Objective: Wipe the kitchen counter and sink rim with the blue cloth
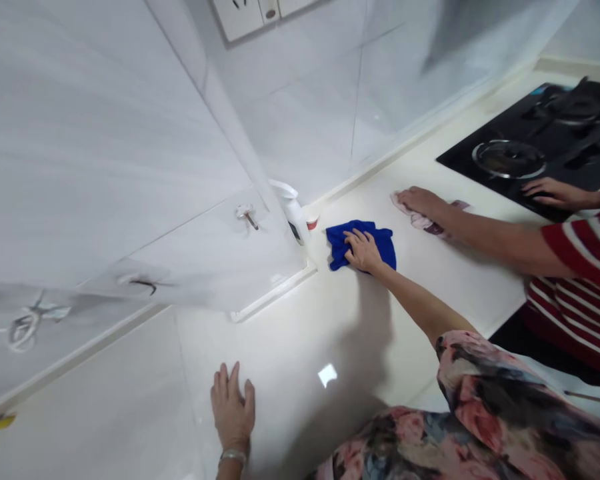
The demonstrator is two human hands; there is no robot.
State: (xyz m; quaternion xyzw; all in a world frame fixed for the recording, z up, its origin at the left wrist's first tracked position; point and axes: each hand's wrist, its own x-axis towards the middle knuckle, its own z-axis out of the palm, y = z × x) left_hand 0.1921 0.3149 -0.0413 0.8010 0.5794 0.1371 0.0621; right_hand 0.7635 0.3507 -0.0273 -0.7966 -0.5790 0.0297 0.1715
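Right hand [364,252]: right of centre in the frame, palm down on a blue cloth [385,245], fingers spread and slightly bent across its top. The cloth lies rumpled on the white counter [280,347], edges showing around my hand. My floral sleeve [485,393] fills the lower right.

Left hand [233,408]: bottom of the frame, left of centre, fingers extended, resting on the counter well apart from the cloth; a bracelet [233,456] circles the wrist.

Just left of the cloth, near the wall: a white bottle [293,212], partly hidden behind a pale panel [105,127], with a small red-and-white item [312,224] beside it; identity of the latter too small to tell.

Right side: a co-worker in a striped red top [585,243] has one hand [423,202] on a patterned cloth [420,221], the other [555,193] at the near edge of the black stove [550,143], upper right. Whether that first hand grips its cloth, I cannot tell.

Upper edge: wall socket [240,17], cut off by the frame.
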